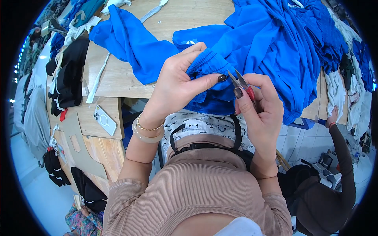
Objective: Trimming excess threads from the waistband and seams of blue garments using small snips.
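Observation:
My left hand [175, 80] is closed on the gathered elastic edge [209, 63] of a blue garment [271, 51], its thumb pressed along the ruffled cloth. Close to that thumb, my right hand [262, 104] grips small thread snips [250, 93] with red on the handle. Their two pointed blades are spread apart and aim up and left, beside the elastic edge. Whether a thread lies between the blades is too small to make out. The garment spreads over the table beyond my hands, and part of it hangs over the front edge toward my lap.
Left lie a phone [104, 119], a white strip [98, 78], a cardboard pattern piece [84, 147] and black garments [73, 67] on the wooden table [189, 15]. A co-worker's arm [341, 151] reaches toward white cloth [336, 92] at right. Another person [84, 218] is at lower left.

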The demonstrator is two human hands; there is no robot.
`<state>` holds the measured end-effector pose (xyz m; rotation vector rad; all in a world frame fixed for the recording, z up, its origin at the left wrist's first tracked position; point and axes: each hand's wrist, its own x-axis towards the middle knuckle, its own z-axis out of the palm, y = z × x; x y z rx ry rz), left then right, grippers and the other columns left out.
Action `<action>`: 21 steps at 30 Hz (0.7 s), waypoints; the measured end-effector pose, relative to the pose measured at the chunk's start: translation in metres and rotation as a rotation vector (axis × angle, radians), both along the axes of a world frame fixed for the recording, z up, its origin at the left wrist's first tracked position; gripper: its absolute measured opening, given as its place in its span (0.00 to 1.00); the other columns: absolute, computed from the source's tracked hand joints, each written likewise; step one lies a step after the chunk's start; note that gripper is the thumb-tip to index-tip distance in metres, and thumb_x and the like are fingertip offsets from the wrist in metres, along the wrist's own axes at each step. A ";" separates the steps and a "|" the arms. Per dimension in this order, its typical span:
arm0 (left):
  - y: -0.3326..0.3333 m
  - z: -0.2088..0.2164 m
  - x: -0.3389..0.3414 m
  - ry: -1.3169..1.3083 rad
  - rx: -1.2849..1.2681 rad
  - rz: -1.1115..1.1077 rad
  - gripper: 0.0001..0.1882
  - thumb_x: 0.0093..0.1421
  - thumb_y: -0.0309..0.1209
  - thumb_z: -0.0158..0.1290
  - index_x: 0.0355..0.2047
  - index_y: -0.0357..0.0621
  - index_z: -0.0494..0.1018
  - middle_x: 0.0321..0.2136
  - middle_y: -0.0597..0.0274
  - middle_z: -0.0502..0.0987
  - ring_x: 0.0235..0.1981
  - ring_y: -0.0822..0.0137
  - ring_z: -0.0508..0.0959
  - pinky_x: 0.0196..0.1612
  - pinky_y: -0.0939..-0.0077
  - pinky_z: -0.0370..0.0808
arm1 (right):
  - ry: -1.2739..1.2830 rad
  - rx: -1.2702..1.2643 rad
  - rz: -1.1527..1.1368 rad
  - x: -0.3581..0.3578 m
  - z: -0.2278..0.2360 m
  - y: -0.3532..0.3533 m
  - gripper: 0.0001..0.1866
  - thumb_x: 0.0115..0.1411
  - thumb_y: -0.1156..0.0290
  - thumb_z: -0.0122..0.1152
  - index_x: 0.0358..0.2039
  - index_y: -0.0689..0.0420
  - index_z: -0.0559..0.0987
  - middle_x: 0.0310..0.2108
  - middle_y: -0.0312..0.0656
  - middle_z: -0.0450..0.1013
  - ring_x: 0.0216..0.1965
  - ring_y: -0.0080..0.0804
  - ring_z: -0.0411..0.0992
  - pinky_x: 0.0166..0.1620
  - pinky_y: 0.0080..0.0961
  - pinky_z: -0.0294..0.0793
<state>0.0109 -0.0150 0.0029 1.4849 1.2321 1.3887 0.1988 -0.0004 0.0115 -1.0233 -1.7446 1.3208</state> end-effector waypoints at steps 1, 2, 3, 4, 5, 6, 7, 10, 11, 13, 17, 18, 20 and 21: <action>0.000 0.000 0.000 -0.008 -0.009 -0.001 0.06 0.49 0.21 0.58 0.29 0.35 0.75 0.25 0.64 0.69 0.28 0.72 0.67 0.33 0.80 0.65 | 0.020 -0.003 -0.004 0.000 0.000 0.000 0.09 0.60 0.78 0.53 0.41 0.62 0.70 0.25 0.35 0.69 0.22 0.14 0.64 0.24 0.10 0.60; 0.000 0.001 0.000 -0.008 -0.009 -0.001 0.06 0.49 0.21 0.58 0.29 0.35 0.75 0.25 0.64 0.69 0.28 0.72 0.67 0.33 0.80 0.65 | 0.019 -0.003 -0.004 -0.001 0.000 0.000 0.09 0.60 0.78 0.53 0.41 0.62 0.70 0.25 0.35 0.69 0.22 0.14 0.64 0.24 0.10 0.60; 0.000 0.001 0.001 -0.013 -0.011 -0.003 0.06 0.49 0.21 0.58 0.29 0.35 0.75 0.25 0.64 0.69 0.29 0.72 0.67 0.33 0.80 0.65 | 0.048 -0.003 -0.012 -0.001 -0.002 -0.001 0.09 0.60 0.78 0.53 0.41 0.62 0.70 0.25 0.34 0.69 0.22 0.14 0.64 0.24 0.10 0.60; 0.000 0.001 0.001 -0.018 -0.013 -0.005 0.06 0.49 0.21 0.58 0.29 0.35 0.75 0.25 0.64 0.70 0.29 0.72 0.67 0.33 0.80 0.65 | 0.076 -0.003 -0.018 -0.001 -0.003 -0.001 0.08 0.60 0.79 0.53 0.41 0.62 0.70 0.25 0.34 0.69 0.22 0.14 0.64 0.24 0.10 0.60; 0.000 0.001 0.001 -0.017 -0.013 -0.005 0.06 0.49 0.21 0.58 0.29 0.35 0.75 0.25 0.64 0.70 0.29 0.72 0.67 0.33 0.80 0.65 | 0.077 -0.003 -0.018 -0.001 -0.003 -0.001 0.08 0.60 0.79 0.53 0.41 0.62 0.70 0.25 0.34 0.69 0.22 0.14 0.64 0.24 0.10 0.60; -0.001 0.001 0.001 -0.033 -0.019 -0.005 0.06 0.49 0.21 0.58 0.30 0.35 0.75 0.25 0.64 0.70 0.29 0.72 0.67 0.34 0.80 0.65 | 0.030 0.035 -0.014 0.000 -0.004 -0.001 0.08 0.59 0.79 0.53 0.40 0.62 0.71 0.25 0.34 0.69 0.22 0.13 0.63 0.24 0.10 0.60; -0.001 0.001 0.001 -0.049 -0.024 -0.005 0.06 0.49 0.21 0.58 0.30 0.35 0.75 0.25 0.64 0.70 0.29 0.72 0.67 0.34 0.80 0.65 | -0.017 0.075 -0.012 0.000 -0.003 -0.001 0.08 0.59 0.79 0.53 0.40 0.62 0.71 0.25 0.33 0.69 0.22 0.13 0.63 0.24 0.09 0.59; -0.002 0.000 -0.006 0.078 -0.056 -0.037 0.27 0.49 0.22 0.61 0.50 0.28 0.67 0.31 0.63 0.78 0.33 0.78 0.74 0.40 0.83 0.72 | -0.031 0.128 0.011 0.001 -0.002 0.000 0.08 0.59 0.80 0.54 0.40 0.62 0.72 0.25 0.33 0.69 0.22 0.12 0.63 0.24 0.08 0.58; -0.002 0.000 -0.006 0.078 -0.056 -0.038 0.27 0.49 0.22 0.61 0.50 0.28 0.67 0.31 0.63 0.78 0.33 0.78 0.74 0.40 0.83 0.72 | -0.031 0.129 0.010 0.001 -0.003 0.000 0.08 0.59 0.80 0.54 0.40 0.62 0.72 0.25 0.33 0.69 0.22 0.12 0.63 0.24 0.08 0.58; -0.003 0.001 -0.005 0.050 -0.103 -0.035 0.27 0.49 0.22 0.61 0.50 0.27 0.66 0.31 0.63 0.78 0.33 0.78 0.74 0.40 0.82 0.72 | 0.023 0.128 -0.031 0.000 -0.006 0.000 0.08 0.59 0.80 0.54 0.40 0.62 0.72 0.25 0.32 0.69 0.22 0.11 0.62 0.24 0.08 0.57; -0.001 0.000 -0.005 0.042 -0.066 -0.048 0.27 0.49 0.22 0.61 0.50 0.27 0.67 0.31 0.63 0.78 0.33 0.78 0.74 0.41 0.83 0.72 | 0.037 0.137 -0.063 -0.002 -0.007 -0.003 0.08 0.58 0.80 0.54 0.40 0.62 0.72 0.25 0.33 0.70 0.22 0.11 0.62 0.24 0.08 0.57; -0.001 0.000 -0.005 0.046 -0.063 -0.051 0.27 0.49 0.22 0.61 0.50 0.27 0.67 0.31 0.63 0.78 0.33 0.78 0.74 0.41 0.83 0.72 | 0.051 0.179 -0.080 -0.004 -0.009 -0.002 0.08 0.57 0.80 0.56 0.38 0.61 0.74 0.23 0.32 0.69 0.20 0.11 0.61 0.22 0.09 0.57; -0.001 0.000 -0.005 0.050 -0.057 -0.058 0.27 0.49 0.22 0.61 0.49 0.27 0.67 0.31 0.63 0.78 0.33 0.78 0.74 0.41 0.83 0.72 | 0.064 0.224 -0.102 -0.004 -0.012 -0.001 0.08 0.55 0.80 0.57 0.36 0.59 0.75 0.20 0.32 0.68 0.18 0.11 0.59 0.20 0.10 0.57; -0.001 -0.001 -0.005 0.059 -0.052 -0.061 0.27 0.49 0.22 0.61 0.49 0.27 0.67 0.30 0.63 0.78 0.33 0.78 0.74 0.40 0.84 0.72 | 0.087 0.200 -0.107 -0.004 -0.013 0.000 0.08 0.55 0.80 0.58 0.37 0.59 0.74 0.20 0.32 0.68 0.17 0.10 0.58 0.20 0.10 0.55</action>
